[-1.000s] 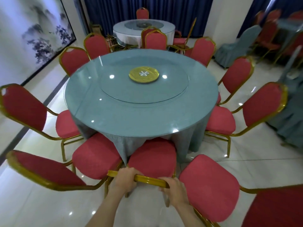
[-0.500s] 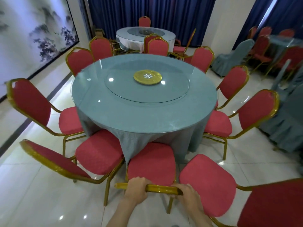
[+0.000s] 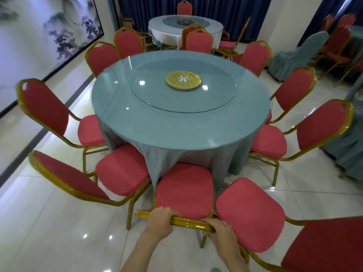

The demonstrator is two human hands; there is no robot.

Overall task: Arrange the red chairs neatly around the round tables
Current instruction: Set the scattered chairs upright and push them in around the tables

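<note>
Gold top rail point(image 3: 188, 222) of red chair point(image 3: 184, 190) gripped by left hand point(image 3: 160, 222) and right hand point(image 3: 220, 231), fingers curled. Risk: pushing further snags tablecloth point(image 3: 167, 156) at tabletop's near edge.

Bright, even indoor light, daylight bleeding in at the curtain gap point(image 3: 345, 8) top right. Ceiling lamps throw small specular spots on the glass table point(image 3: 176, 122) and glossy floor point(image 3: 59, 232). Shadows soft and faint. Strong wide-angle bowing at the edges. Slight softness throughout, worst at the left-edge chairs point(image 3: 64, 175).
</note>
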